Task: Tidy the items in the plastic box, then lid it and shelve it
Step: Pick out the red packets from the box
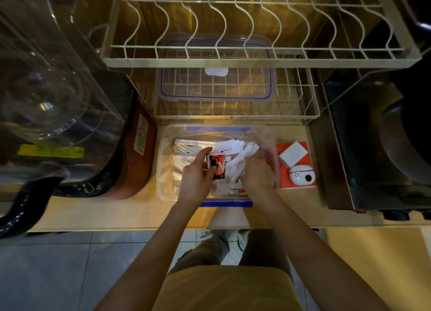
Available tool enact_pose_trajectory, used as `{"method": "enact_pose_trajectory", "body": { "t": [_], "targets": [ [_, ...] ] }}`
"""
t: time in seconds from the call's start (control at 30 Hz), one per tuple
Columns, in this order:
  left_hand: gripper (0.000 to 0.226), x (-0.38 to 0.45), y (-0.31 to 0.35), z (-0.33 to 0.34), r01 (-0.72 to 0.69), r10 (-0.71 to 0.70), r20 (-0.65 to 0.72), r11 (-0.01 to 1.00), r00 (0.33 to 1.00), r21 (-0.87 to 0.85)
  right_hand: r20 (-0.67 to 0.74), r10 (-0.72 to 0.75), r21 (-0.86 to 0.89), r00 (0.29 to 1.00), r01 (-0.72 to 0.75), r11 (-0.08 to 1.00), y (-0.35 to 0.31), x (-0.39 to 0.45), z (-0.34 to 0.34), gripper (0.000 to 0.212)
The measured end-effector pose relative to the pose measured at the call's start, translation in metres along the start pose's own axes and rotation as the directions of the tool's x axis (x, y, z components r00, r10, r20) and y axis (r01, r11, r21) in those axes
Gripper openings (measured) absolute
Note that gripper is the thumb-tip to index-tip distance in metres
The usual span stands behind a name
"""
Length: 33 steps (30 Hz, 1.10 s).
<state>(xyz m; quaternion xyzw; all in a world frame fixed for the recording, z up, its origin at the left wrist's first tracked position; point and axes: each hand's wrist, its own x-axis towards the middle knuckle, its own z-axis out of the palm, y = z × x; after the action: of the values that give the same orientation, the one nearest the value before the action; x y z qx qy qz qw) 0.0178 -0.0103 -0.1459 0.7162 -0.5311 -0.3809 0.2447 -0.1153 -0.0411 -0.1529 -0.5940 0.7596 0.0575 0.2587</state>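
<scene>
The clear plastic box (pixel 163 171), blue-clipped and open, sits on the table (pixel 93 213), full of white paper packets (pixel 235 164). Inside the box, the left hand (pixel 196 180) pinches a red-and-black sachet (pixel 216 167); the right hand (pixel 257 175) gathers white packets. The lid (pixel 217 84) lies beyond the box on a wire rack (pixel 291 108).

Clear plastic box (pixel 163 171) w/ white packets (pixel 186 147), unlidded

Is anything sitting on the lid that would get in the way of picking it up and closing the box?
Nothing visible rests on the lid; it lies on the lower wire rack behind the plastic box. The upper rack overhangs its far half, so it likely has to slide out forward.
</scene>
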Motion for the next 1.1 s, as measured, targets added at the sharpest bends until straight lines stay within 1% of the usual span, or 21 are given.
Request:
{"method": "enact_pose_trajectory", "body": {
  "t": [0.1,0.2,0.27,0.33,0.37,0.4,0.47,0.53,0.57,0.6,0.67,0.73,0.8,0.87,0.93,1.0,1.1],
  "targets": [
    [0.043,-0.001,-0.001,0.001,-0.017,0.017,0.0,1.0,1.0,0.019,-0.038,-0.031,0.018,0.999,0.032,0.999,0.002,-0.003,-0.007,0.021],
    [0.043,-0.002,-0.001,0.001,-0.024,0.024,0.002,1.0,1.0,0.016,-0.085,-0.055,-0.015,0.995,0.054,0.998,0.004,-0.005,-0.024,0.015],
    [0.044,-0.004,0.0,0.001,-0.033,0.033,-0.01,0.999,0.999,0.006,-0.119,-0.112,0.016,0.987,0.115,0.993,0.005,-0.008,-0.041,0.015],
    [0.045,-0.005,0.001,-0.001,-0.036,0.036,-0.009,0.998,0.999,-0.046,-0.164,-0.215,0.169,0.963,0.243,0.955,0.004,-0.013,-0.053,0.016],
    [0.045,-0.004,0.001,-0.002,-0.03,0.03,0.006,0.995,1.0,-0.092,-0.172,-0.247,0.296,0.954,0.289,0.91,0.002,-0.015,-0.057,0.014],
    [0.044,-0.003,0.001,-0.003,-0.015,0.02,0.032,0.988,0.999,-0.152,-0.15,-0.255,0.433,0.955,0.295,0.852,0.001,-0.015,-0.057,0.012],
    [0.043,0.0,0.002,-0.008,0.05,-0.016,0.111,0.949,0.994,-0.311,-0.047,-0.236,0.639,0.971,0.211,0.74,-0.002,-0.013,-0.05,0.015],
    [0.043,0.002,0.004,-0.014,0.131,-0.045,0.189,0.871,0.981,-0.474,0.05,-0.187,0.739,0.981,0.09,0.668,-0.002,-0.008,-0.037,0.031],
    [0.042,0.002,0.006,-0.017,0.164,-0.054,0.217,0.833,0.975,-0.528,0.095,-0.166,0.781,0.981,0.03,0.624,0.0,-0.006,-0.032,0.035],
    [0.041,0.002,0.007,-0.02,0.191,-0.061,0.241,0.804,0.969,-0.563,0.121,-0.145,0.813,0.982,-0.014,0.582,0.0,-0.006,-0.03,0.032],
    [0.037,0.001,0.009,-0.024,0.23,-0.072,0.276,0.767,0.958,-0.598,0.132,-0.121,0.843,0.984,-0.047,0.535,0.001,-0.006,-0.026,0.019],
    [0.035,0.002,0.01,-0.025,0.251,-0.07,0.302,0.745,0.951,-0.618,0.116,-0.128,0.847,0.985,-0.031,0.53,-0.001,-0.008,-0.025,0.021],
    [0.036,0.003,0.012,-0.024,0.235,-0.048,0.308,0.761,0.95,-0.605,0.094,-0.141,0.844,0.986,-0.004,0.536,-0.003,-0.008,-0.022,0.02],
    [0.04,0.004,0.013,-0.022,0.17,-0.009,0.284,0.82,0.959,-0.547,0.067,-0.15,0.84,0.986,0.025,0.542,-0.006,-0.008,-0.021,0.021],
    [0.043,0.006,0.014,-0.021,0.132,0.012,0.274,0.854,0.962,-0.504,0.05,-0.157,0.84,0.986,0.043,0.541,-0.006,-0.009,-0.022,0.023],
    [0.045,0.006,0.018,-0.021,0.122,0.033,0.295,0.863,0.955,-0.491,0.086,-0.169,0.849,0.982,0.016,0.528,-0.004,-0.008,-0.024,0.019],
    [0.046,0.005,0.025,-0.018,0.069,0.085,0.303,0.883,0.949,-0.464,0.172,-0.138,0.882,0.975,-0.09,0.462,0.001,-0.006,-0.028,0.016]
  ]
}}
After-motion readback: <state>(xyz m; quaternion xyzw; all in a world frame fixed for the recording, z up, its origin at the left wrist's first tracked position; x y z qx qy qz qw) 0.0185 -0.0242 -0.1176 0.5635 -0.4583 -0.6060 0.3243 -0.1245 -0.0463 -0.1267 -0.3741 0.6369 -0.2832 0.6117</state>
